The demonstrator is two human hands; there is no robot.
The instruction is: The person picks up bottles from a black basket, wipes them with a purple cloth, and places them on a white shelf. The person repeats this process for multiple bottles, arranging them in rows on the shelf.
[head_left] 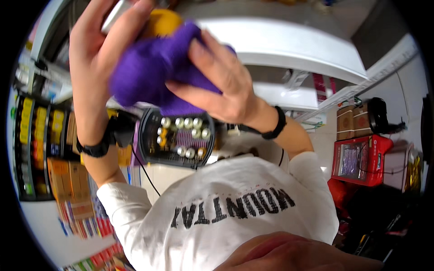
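High in front of me, my right hand (220, 81) grips a bunched purple cloth (145, 74). Its folds bulge toward my left hand (98, 47), whose fingers curl around a round yellow object (164, 22) at the top of the view. The cloth lies against this object and covers its lower part; blur and my fingers leave its kind unclear. A white edge shows between the fingers of my left hand. Below the cloth is a black plastic basket (145, 149) holding several small containers with silvery tops (179, 123).
A white shelf (281, 40) spans the area ahead, with another level beneath. Racks of yellow packages (27, 118) and cardboard boxes (69, 179) stand at left. To the right are a red box with a clear window (359, 161) and brown cartons (352, 123). A black cable (145, 172) hangs near the basket.
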